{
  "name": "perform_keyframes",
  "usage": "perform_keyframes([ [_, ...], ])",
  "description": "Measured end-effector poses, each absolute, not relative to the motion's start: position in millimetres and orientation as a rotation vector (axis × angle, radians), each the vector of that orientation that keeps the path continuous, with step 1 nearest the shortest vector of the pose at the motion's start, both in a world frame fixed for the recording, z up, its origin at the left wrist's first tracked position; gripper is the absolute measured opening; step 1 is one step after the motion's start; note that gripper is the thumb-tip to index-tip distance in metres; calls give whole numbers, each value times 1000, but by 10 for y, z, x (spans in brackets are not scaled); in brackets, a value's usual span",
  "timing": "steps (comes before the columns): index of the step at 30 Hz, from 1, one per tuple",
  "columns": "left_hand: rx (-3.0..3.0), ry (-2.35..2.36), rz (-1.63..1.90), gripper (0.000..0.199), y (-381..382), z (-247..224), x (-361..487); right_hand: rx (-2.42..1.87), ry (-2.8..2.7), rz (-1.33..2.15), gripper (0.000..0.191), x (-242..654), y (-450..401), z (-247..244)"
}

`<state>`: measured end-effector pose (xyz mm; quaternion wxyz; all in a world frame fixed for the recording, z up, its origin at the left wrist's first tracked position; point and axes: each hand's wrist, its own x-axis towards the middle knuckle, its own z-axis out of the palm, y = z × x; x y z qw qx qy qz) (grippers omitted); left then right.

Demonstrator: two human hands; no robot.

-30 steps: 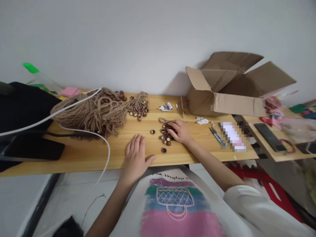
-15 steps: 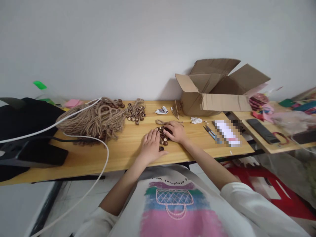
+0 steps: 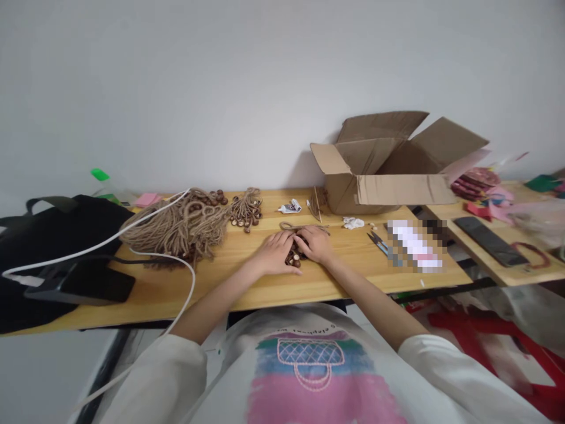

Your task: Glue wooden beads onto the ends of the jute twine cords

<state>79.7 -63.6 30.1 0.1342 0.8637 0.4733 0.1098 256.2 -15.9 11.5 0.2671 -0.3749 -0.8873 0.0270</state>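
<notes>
From the head-worn camera, a person in a white shirt is leaning over a wooden worktop (image 3: 229,288), and both hands are meeting around a small pile of brown, shell-like pieces (image 3: 296,258) near the middle of the near edge. The left hand (image 3: 276,253) is lying along the left side of the pile, open, its fingers together and outstretched, its thumb spreading away toward the near edge; it is touching the pile but not visibly gripping anything. The right hand (image 3: 314,243) is curving over the pile's far right side, its thumb standing apart from its fingers; the undersides of those fingers are hidden, so whether it is holding a piece cannot be told. Just beyond the fingertips, a loop of twine (image 3: 288,225) is lying on the wood. Toward the far edge, a white tube (image 3: 290,206) is resting on its side, and to its left a small bunch of cords (image 3: 246,206) with brown pieces at its ends is lying beside a much larger heap of twine (image 3: 172,227). At the left end, a black bag (image 3: 83,227) is slumping behind a dark device (image 3: 88,282), and a white cable (image 3: 193,277) is looping over the near edge. Along the far edge, right of the tube, an open cardboard box (image 3: 399,189) is standing with its flaps spread. In front of it, crumpled white tissue (image 3: 353,222) and blue-handled snips (image 3: 379,244) are lying near a blurred-out sheet (image 3: 415,246) close to the right edge.
</notes>
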Motion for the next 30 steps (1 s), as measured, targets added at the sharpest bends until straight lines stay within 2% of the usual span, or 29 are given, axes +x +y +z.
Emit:
perform_keyframes([
  [4,2520,1311,388,100,-498,268,806,-1082,-2329,81,39,2563,-126,102],
  [13,2509,1150,432,112,-247,174,870,-1241,-2177,18,33,2554,-71,53],
  [21,2412,1069,480,108,-202,86,815,-1151,-2256,-12,31,2541,-52,54],
  [24,2352,1049,506,102,-190,104,793,-1143,-2266,45,29,2543,-48,74],
  [30,2157,1037,577,77,-192,163,751,-1002,-2203,365,18,2602,-38,159],
])
